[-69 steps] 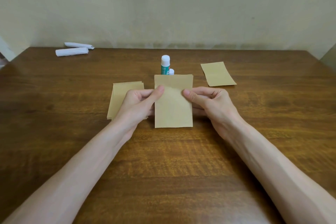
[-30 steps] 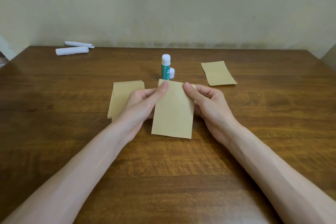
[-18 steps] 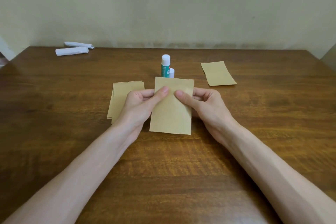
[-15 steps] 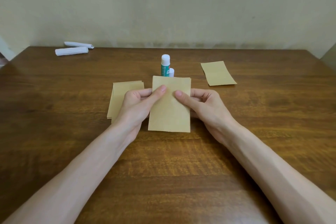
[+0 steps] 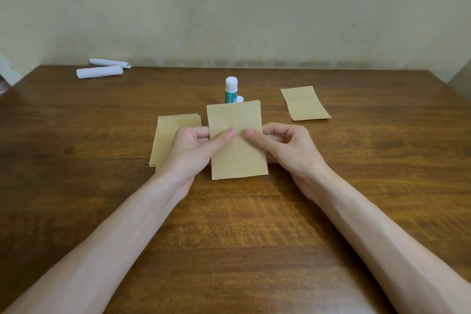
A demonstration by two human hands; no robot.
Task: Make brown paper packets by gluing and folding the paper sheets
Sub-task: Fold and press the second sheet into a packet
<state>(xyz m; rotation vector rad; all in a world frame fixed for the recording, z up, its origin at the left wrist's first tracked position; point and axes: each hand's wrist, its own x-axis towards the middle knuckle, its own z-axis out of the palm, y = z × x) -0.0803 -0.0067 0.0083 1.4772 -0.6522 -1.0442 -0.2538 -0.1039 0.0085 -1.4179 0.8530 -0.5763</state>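
Pinching flat rectangular brown paper packet [image 5: 238, 161]

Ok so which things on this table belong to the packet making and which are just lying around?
For the job: brown paper pinched by left hand and right hand; stack of brown sheets; glue stick; small white cap; brown piece far right.
Lying about: white paper rolls at far left.

Tan paper sheets [image 5: 238, 161] on a dark brown, wood-grained surface [image 5: 229, 237].
Glue stick [image 5: 230, 96] green with white cap [image 5: 231, 82]; far rolls [image 5: 99, 72] white; wall [image 5: 229, 8] pale beige.
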